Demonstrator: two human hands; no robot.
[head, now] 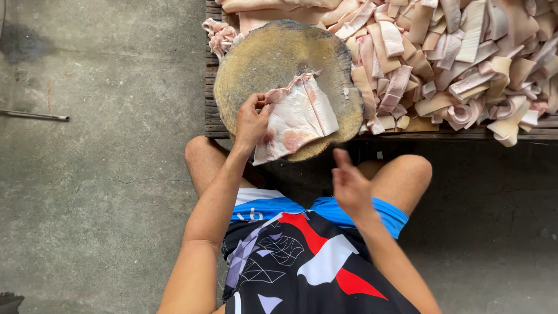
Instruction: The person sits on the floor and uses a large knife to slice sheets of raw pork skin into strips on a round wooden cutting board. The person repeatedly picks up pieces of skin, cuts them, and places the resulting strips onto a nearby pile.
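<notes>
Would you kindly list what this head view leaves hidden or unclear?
- Pile of cut strips: cut off by the top and right edges.
- Right hand: motion-blurred, grip unclear.
- Left hand fingertips: tucked under the meat slab.
- Round chopping block: near rim covered by slab.

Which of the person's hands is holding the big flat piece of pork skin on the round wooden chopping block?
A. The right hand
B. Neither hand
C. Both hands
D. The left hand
D. The left hand pinches the left edge of the slab of pork skin lying on the chopping block, while the right hand hangs empty in front of the block, apart from the slab.
</notes>
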